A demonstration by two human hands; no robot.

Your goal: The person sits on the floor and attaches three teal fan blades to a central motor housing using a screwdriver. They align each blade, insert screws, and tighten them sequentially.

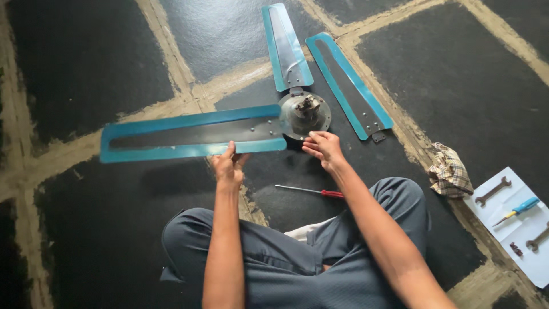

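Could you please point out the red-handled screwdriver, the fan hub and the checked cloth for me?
red-handled screwdriver (331,194), head view, on its red handle.
fan hub (305,115), head view, on the round metal centre.
checked cloth (450,171), head view, on the middle of the crumpled fabric.

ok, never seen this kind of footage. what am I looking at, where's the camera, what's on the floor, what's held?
There is one view, from a camera worn on a person's head, looking down at their own arms and crossed legs on a dark stone floor. No machine is involved, only bare hands.

The left hand grips the edge of a long teal fan blade that meets a round metal fan hub. The right hand rests its fingers by the hub's near rim. A second blade is on the hub; a third lies loose beside it.

A red-handled screwdriver lies near the knees. To the right are a checked rag and a white sheet with spanners and a blue-handled screwdriver.
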